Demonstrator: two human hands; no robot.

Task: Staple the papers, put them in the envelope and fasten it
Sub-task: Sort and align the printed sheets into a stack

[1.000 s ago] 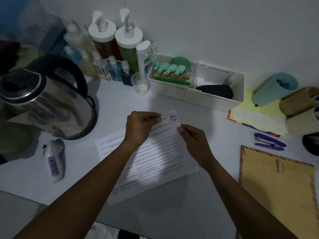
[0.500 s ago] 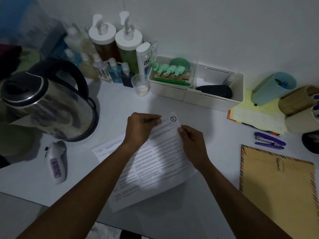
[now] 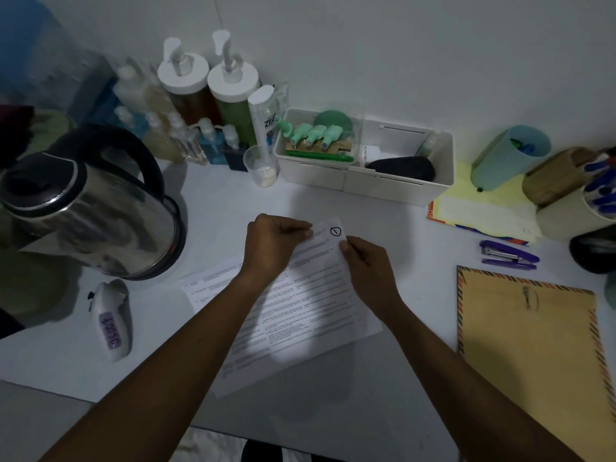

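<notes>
Printed white papers (image 3: 300, 311) lie overlapped in the middle of the white table, the top sheet marked with a circled 1 at its far corner. My left hand (image 3: 271, 245) pinches the far edge of the top sheet. My right hand (image 3: 368, 266) pinches its right edge just below the circled mark. A purple stapler (image 3: 506, 255) lies to the right, apart from both hands. Below it, a brown envelope (image 3: 530, 348) with a striped border and a metal clasp lies flat at the table's right side.
A steel kettle (image 3: 90, 208) stands at the left, a white thermometer (image 3: 111, 320) in front of it. Bottles (image 3: 206, 91) and a white organiser box (image 3: 366, 175) line the wall. A blue cup (image 3: 506, 158), pen holders (image 3: 573, 195) and a yellow pad (image 3: 483, 208) crowd the right.
Both hands keep their pinch on the top sheet and have barely shifted; the sheet sits slightly more squared over the one beneath.
</notes>
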